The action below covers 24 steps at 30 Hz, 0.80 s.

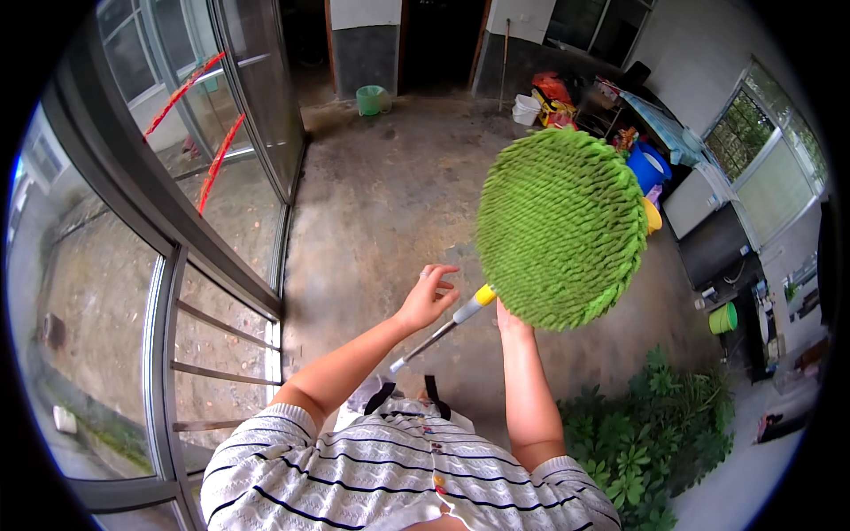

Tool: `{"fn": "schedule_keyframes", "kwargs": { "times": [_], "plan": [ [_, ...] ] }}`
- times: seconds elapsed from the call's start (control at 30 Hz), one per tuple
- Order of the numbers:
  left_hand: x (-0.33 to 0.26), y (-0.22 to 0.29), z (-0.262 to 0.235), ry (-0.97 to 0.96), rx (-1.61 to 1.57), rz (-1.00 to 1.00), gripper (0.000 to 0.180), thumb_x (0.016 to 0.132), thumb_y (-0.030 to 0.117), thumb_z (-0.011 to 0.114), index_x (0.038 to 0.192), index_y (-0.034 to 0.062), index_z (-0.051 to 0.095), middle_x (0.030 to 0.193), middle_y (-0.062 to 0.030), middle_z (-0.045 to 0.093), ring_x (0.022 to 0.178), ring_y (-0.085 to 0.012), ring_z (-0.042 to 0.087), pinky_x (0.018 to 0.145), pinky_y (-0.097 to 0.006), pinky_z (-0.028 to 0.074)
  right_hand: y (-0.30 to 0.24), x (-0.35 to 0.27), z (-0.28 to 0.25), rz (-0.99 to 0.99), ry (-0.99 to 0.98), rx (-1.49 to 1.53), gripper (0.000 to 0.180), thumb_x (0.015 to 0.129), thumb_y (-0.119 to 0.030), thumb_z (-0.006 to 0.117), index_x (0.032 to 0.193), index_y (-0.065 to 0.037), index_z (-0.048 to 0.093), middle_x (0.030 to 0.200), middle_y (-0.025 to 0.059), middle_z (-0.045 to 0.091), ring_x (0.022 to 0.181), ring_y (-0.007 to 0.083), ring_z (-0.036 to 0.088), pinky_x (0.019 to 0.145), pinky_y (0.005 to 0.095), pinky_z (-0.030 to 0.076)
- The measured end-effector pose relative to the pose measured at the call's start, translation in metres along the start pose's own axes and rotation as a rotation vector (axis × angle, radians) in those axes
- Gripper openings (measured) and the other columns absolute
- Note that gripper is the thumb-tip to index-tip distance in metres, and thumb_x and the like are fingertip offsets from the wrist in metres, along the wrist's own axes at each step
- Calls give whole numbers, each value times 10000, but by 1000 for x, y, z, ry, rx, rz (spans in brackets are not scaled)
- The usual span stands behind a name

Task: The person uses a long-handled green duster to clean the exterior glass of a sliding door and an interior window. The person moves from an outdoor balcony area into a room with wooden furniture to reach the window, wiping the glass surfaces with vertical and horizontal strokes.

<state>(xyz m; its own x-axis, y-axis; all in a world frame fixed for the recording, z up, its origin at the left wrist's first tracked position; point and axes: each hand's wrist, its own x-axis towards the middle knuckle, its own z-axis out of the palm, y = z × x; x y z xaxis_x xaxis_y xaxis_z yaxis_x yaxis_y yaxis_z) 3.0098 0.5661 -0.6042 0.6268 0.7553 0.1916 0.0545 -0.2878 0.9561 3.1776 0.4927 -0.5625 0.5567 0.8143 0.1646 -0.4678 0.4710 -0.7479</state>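
A mop with a round, bright green, tufted head [562, 226] is raised in front of me, its pad turned toward me. Its metal pole [429, 342], with a grey and yellow collar, slants down to the lower left. My left hand [429, 296] is beside the collar, fingers apart and bent, holding nothing. It looks separate from the pole. Below the pad's lower edge, my right hand [511, 320] reaches behind the mop head and appears to support it. The pad hides the fingers of that hand.
Glass sliding doors [168, 257] line my left. A green bin [373, 100] stands at the far wall, with a white bucket [526, 110] farther right. A leafy plant [642, 434] is at lower right. Buckets, including a blue one [646, 166], stand by a cluttered table.
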Motion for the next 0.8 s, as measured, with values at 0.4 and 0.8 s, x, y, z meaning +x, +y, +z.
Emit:
{"fn": "schedule_keyframes", "kwargs": {
  "times": [0.4,0.8],
  "plan": [
    [233,-136,-75,-51,299,97,461,715,293,749,1094,81,592,1000,-169,617,953,-356,589,836,-425,472,74,267,65,-53,-67,-4,476,888,-205,633,1304,-142,411,1227,31,486,1065,240,496,886,519,434],
    [433,-216,-160,-103,412,-272,405,762,369,652,1092,137,630,893,-159,670,839,-352,635,742,-444,504,158,531,60,325,248,-220,391,919,-197,608,1243,-136,396,1071,34,454,950,175,474,873,564,468]
  ]
}}
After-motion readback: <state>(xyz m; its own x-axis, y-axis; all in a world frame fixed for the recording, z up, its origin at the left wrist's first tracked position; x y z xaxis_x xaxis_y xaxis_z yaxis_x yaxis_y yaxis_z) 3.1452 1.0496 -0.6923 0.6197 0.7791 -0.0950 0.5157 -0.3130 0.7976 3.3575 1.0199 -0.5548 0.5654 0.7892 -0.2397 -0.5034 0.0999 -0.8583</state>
